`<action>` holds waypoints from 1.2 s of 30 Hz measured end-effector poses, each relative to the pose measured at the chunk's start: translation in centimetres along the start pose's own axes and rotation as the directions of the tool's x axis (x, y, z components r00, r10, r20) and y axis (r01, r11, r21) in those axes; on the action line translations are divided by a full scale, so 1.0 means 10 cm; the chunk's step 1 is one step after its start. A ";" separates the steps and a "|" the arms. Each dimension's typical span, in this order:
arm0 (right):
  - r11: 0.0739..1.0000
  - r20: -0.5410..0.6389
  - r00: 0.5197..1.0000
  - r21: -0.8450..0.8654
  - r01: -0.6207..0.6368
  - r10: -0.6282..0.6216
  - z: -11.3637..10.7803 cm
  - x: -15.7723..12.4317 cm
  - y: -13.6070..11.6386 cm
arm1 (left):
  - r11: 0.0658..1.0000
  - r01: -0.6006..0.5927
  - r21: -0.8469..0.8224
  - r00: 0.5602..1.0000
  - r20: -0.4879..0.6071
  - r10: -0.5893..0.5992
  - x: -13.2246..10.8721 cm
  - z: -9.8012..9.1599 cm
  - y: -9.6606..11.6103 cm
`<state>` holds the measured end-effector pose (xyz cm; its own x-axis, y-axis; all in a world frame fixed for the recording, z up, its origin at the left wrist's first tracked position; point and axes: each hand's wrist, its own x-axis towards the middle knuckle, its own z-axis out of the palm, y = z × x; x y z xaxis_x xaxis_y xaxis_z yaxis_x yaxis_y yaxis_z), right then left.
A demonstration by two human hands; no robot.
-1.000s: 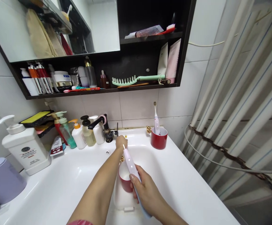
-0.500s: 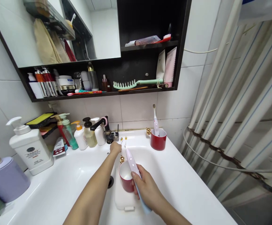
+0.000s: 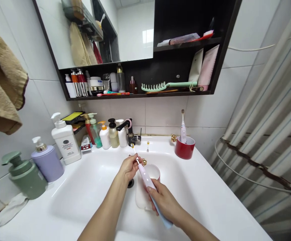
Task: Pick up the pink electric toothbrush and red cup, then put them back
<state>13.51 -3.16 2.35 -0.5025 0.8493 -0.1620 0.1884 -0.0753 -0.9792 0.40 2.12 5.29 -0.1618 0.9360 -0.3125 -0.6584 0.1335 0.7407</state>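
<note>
My right hand (image 3: 164, 201) is wrapped round the pink and light-blue electric toothbrush handle (image 3: 146, 176), which points up and away over the sink. Between the fingertips of my left hand (image 3: 129, 167) is a small toothbrush head (image 3: 133, 148), its bristle end upward, at the top of the handle. Whether it is seated on the metal shaft I cannot tell. Beneath the handle, a red cup (image 3: 153, 170) with a white inside stands on a white board (image 3: 141, 199) in the basin, partly hidden by my right hand. A second brush head (image 3: 148, 146) lies on the sink's back rim.
Another red cup (image 3: 185, 149) holding a toothbrush (image 3: 183, 129) stands at the right rim. The black faucet (image 3: 129, 129) rises behind the basin (image 3: 85, 197). Several pump bottles (image 3: 105, 137) line the left and back. A dark shelf (image 3: 140, 97) with toiletries hangs above.
My left hand has picked up one brush head from the back rim and brought it to the tip of the toothbrush handle. The view has swung left.
</note>
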 end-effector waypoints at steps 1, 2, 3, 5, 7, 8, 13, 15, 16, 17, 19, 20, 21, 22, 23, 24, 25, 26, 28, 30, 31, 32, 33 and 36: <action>1.000 0.001 1.000 0.001 -0.004 0.004 0.01 0.00 0.00 | 1.000 -0.004 -0.006 1.000 -0.003 0.004 -0.01 0.00 -0.01; 1.000 -0.001 1.000 0.005 -0.002 0.002 0.02 0.00 0.01 | 1.000 -0.007 -0.007 1.000 -0.001 0.007 -0.01 0.00 -0.01; 1.000 -0.002 1.000 0.010 0.002 -0.002 0.03 0.00 0.01 | 1.000 -0.012 -0.007 1.000 0.003 0.012 -0.01 0.00 -0.01; 1.000 -0.007 1.000 0.030 0.005 -0.005 0.04 0.01 0.00 | 0.999 -0.031 -0.009 0.999 0.011 0.032 0.00 0.00 -0.01; 0.998 -0.012 1.000 0.056 -0.010 0.011 0.05 0.01 -0.01 | 0.999 -0.054 -0.009 0.998 0.023 0.054 0.02 -0.01 -0.02; 0.998 -0.014 1.000 0.068 -0.019 0.020 0.06 0.01 -0.02 | 0.998 -0.063 -0.007 0.998 0.032 0.063 0.02 -0.01 -0.03; 0.997 -0.045 0.999 0.077 -0.005 0.008 0.07 0.00 -0.02 | 0.996 -0.091 -0.005 0.994 0.064 0.091 0.04 0.00 -0.09; 0.997 -0.065 0.998 0.076 0.005 0.000 0.08 0.00 -0.02 | 0.995 -0.101 -0.010 0.992 0.075 0.101 0.03 0.01 -0.11; 0.997 -0.071 0.997 0.078 0.008 -0.003 0.08 0.00 -0.02 | 0.994 -0.105 -0.013 0.991 0.079 0.106 0.03 0.02 -0.12; 0.996 -0.073 0.997 0.085 0.009 -0.002 0.08 0.00 -0.02 | 0.994 -0.106 -0.015 0.991 0.081 0.107 0.02 0.03 -0.13; 0.995 -0.077 0.997 0.102 0.003 0.005 0.09 0.00 -0.03 | 0.995 -0.101 -0.014 0.991 0.082 0.101 0.02 0.04 -0.15; 0.994 -0.080 0.997 0.108 0.002 0.007 0.10 0.00 -0.04 | 0.995 -0.096 -0.011 0.992 0.085 0.096 0.01 0.04 -0.15; 0.994 -0.083 0.997 0.111 0.000 0.009 0.10 0.00 -0.04 | 0.996 -0.090 -0.006 0.992 0.088 0.091 0.01 0.04 -0.16; 0.994 -0.085 0.996 0.113 -0.001 0.010 0.10 0.00 -0.04 | 0.996 -0.085 0.003 0.992 0.093 0.084 0.00 0.05 -0.16; 0.993 -0.087 0.996 0.115 0.001 0.009 0.09 0.00 -0.04 | 0.997 -0.079 0.012 0.992 0.097 0.077 -0.01 0.05 -0.17; 0.993 -0.089 0.996 0.114 0.005 0.005 0.09 0.00 -0.05 | 0.997 -0.073 0.020 0.993 0.099 0.071 -0.02 0.06 -0.17; 0.993 -0.092 0.996 0.114 0.011 -0.001 0.08 -0.01 -0.05 | 0.997 -0.065 0.028 0.993 0.101 0.062 -0.03 0.07 -0.18; 0.993 -0.094 0.996 0.115 0.015 -0.004 0.08 -0.01 -0.05 | 0.998 -0.056 0.037 0.993 0.103 0.052 -0.05 0.08 -0.18; 0.992 -0.090 0.996 0.121 0.018 -0.007 0.07 -0.01 -0.05 | 0.998 -0.037 0.052 0.994 0.101 0.032 -0.08 0.10 -0.18; 0.992 -0.083 0.996 0.122 0.017 -0.007 0.06 -0.01 -0.06 | 0.997 -0.027 0.066 0.995 0.096 0.021 -0.11 0.12 -0.17; 0.993 -0.088 0.996 0.118 0.020 -0.009 0.06 -0.01 -0.07 | 0.997 -0.027 0.071 0.995 0.096 0.020 -0.12 0.13 -0.17; 0.993 -0.092 0.996 0.114 0.025 -0.014 0.06 -0.01 -0.07 | 0.997 -0.028 0.075 0.995 0.097 0.020 -0.14 0.14 -0.17; 0.993 -0.090 0.996 0.113 0.029 -0.018 0.06 -0.01 -0.07 | 0.997 -0.029 0.077 0.995 0.100 0.021 -0.14 0.14 -0.17; 0.993 -0.087 0.996 0.107 0.038 -0.029 0.06 -0.01 -0.06 | 0.996 -0.041 0.083 0.993 0.112 0.032 -0.17 0.15 -0.16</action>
<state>12.95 -3.48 2.92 -0.4320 0.8936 -0.1222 0.0772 -0.0984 -0.9921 2.83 0.83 5.49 -0.0995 0.9704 -0.2202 -0.5881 0.1212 0.7997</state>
